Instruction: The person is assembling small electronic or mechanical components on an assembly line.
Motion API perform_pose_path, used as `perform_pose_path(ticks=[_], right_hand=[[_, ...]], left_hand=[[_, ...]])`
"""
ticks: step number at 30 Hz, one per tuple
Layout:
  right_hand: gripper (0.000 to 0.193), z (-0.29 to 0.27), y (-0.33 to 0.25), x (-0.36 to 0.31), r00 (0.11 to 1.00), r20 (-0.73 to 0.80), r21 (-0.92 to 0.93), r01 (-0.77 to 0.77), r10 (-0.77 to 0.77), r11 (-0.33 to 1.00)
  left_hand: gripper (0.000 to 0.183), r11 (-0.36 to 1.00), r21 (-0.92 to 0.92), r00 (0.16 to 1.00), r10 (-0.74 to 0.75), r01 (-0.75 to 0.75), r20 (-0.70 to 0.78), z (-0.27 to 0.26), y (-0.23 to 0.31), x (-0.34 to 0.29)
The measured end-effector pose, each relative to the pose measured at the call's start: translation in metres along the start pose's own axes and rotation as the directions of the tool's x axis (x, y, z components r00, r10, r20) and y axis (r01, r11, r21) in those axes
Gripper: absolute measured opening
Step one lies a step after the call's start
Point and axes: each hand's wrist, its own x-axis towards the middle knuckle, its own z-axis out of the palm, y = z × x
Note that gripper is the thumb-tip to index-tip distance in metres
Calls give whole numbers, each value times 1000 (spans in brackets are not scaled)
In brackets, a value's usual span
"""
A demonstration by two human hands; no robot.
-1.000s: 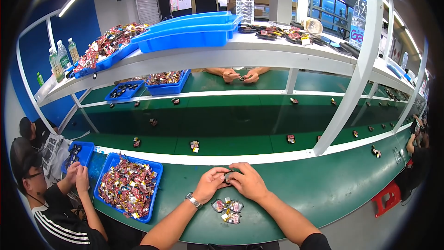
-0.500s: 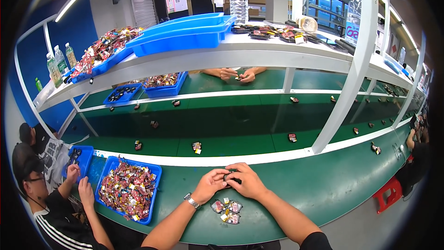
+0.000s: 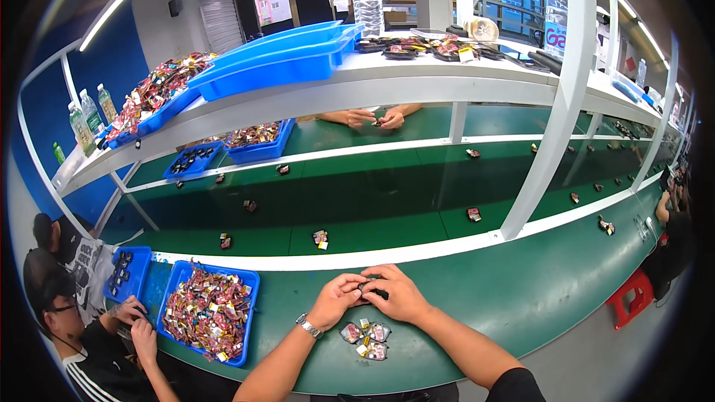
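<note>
My left hand [image 3: 339, 299] and my right hand [image 3: 396, 294] meet over the green bench, fingers closed together on one small dark item [image 3: 370, 289] that is mostly hidden between them. A watch sits on my left wrist. Just below my hands lies a small cluster of packaged dark items [image 3: 366, 333] with red and yellow labels on the bench top.
A blue tray [image 3: 246, 283] full of red-wrapped packets stands to my left, with a smaller blue bin [image 3: 126, 274] beyond it. A seated person [image 3: 89, 342] works at lower left. Across the green conveyor [image 3: 387, 193], another person's hands [image 3: 376, 116] work. White shelf posts [image 3: 547, 134] rise ahead.
Both of my hands stay together on the small item, shifting slightly. The person at lower left has brought their hands down toward their lap.
</note>
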Motion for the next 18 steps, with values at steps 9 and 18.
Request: perform_pose_path(ticks=[9, 18], right_hand=[[14, 7, -4, -2, 993, -110, -70, 28, -36, 997], [18, 12, -1, -6, 993, -122, -31, -7, 3, 1000]], left_hand=[[26, 997, -76, 1000, 5, -6, -14, 0, 0, 0], [26, 997, -79, 1000, 20, -19, 0, -1, -2, 0]])
